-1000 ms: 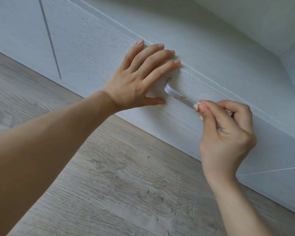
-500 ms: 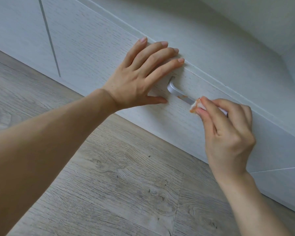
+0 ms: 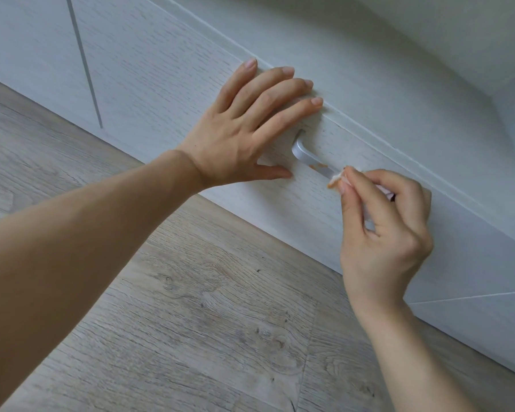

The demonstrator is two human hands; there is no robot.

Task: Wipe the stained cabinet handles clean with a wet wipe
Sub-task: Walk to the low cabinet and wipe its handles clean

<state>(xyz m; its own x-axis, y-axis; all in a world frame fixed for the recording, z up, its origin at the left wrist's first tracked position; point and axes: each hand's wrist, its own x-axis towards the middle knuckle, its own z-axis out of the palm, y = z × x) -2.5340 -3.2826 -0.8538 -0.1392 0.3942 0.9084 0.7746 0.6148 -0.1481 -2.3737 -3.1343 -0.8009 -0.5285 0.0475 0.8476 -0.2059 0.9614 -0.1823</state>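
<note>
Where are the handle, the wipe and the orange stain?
handle (image 3: 302, 151): head view, bare silver bend at its left end.
wipe (image 3: 336, 179): head view, orange-tinged tip poking past the fingers.
stain (image 3: 317, 166): head view, orange patch on the bar.

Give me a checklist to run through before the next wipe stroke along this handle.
1. Wet wipe held firmly by right hand: ok.
2. Wipe touching the handle: ok.
3. Left hand flat on the cabinet front, off the handle: ok.
4. Handle free of stain: not ok, orange stain remains beside the wipe.
5. Clean wipe surface left: cannot tell, visible edge is orange.
</note>
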